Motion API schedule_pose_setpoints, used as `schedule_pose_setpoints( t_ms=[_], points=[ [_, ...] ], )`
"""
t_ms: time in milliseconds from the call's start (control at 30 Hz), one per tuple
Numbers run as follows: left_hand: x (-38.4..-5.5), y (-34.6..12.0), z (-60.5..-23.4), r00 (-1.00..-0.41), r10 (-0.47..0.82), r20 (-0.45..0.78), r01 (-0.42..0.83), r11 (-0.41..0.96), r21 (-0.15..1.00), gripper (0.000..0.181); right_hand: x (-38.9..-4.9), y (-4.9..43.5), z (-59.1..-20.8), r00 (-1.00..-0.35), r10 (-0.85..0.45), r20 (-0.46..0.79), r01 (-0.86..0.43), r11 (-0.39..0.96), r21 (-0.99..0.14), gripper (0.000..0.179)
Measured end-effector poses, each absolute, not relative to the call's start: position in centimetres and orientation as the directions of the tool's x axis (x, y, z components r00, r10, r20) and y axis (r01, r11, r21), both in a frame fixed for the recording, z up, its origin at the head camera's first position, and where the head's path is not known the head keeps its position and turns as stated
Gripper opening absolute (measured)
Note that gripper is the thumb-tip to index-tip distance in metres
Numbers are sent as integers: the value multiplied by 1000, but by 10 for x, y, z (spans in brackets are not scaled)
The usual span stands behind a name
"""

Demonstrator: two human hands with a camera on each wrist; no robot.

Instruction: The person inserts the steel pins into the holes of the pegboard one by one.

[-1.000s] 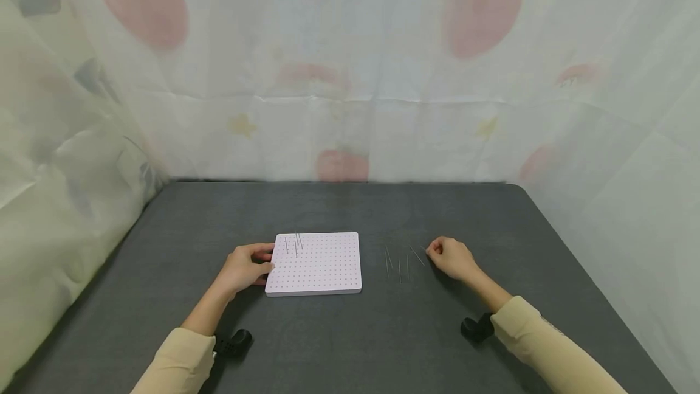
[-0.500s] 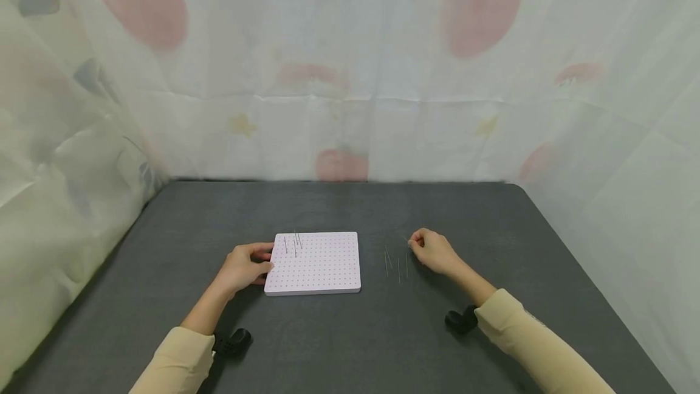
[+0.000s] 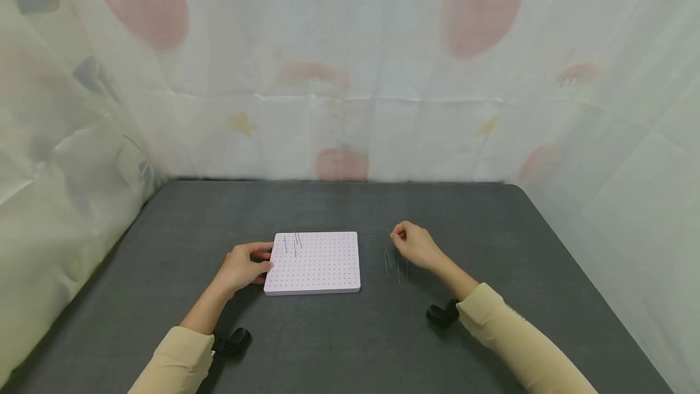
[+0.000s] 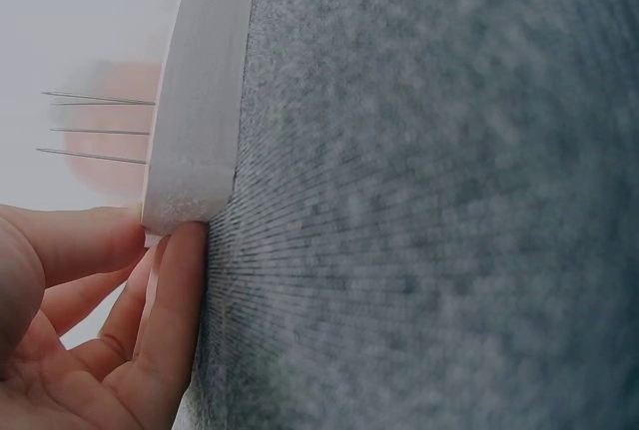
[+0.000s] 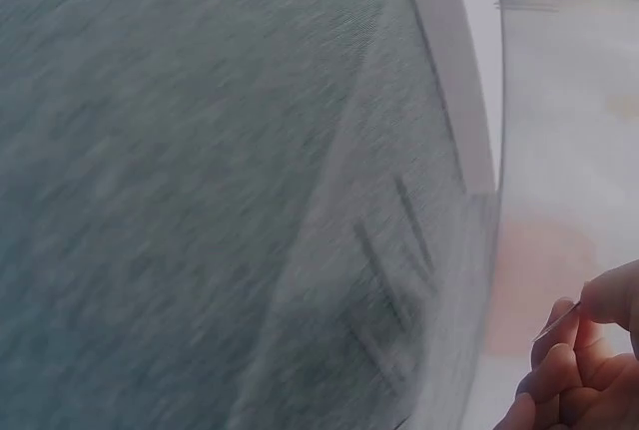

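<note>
A white board with rows of small holes (image 3: 322, 272) lies flat on the dark table. Several thin metal needles (image 4: 100, 133) stand in it near its far left corner. My left hand (image 3: 240, 267) grips the board's left edge, thumb at the top face and fingers along the side. To the right of the board my right hand (image 3: 417, 245) is raised over the table, a thin needle (image 5: 559, 320) pinched between thumb and forefinger. Below and left of that hand, several loose needles (image 3: 398, 271) lie on the table.
The dark grey table (image 3: 339, 345) extends around the board on all sides. Behind it hangs a pale curtain (image 3: 404, 78) with fruit prints, and more of it drapes down on both sides. A black camera sits at each wrist.
My right hand has picked the rightmost loose needle up from the table and carried it left and away from me, towards the board. My left hand and the board have stayed in place.
</note>
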State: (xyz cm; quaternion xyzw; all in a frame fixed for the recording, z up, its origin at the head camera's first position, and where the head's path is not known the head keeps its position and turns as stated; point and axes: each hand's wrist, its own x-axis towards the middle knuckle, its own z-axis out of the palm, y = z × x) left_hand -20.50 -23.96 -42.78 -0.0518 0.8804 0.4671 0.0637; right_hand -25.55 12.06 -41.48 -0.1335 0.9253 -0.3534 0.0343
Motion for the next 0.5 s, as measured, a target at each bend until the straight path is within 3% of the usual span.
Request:
schedule_pose_setpoints(
  t_ms=[500],
  points=[
    [-205,-239,-430,-987,-29,-161,-149,559,815,50,-259,88,-410,-951,-297,91,-272,653,-707,11]
  ],
)
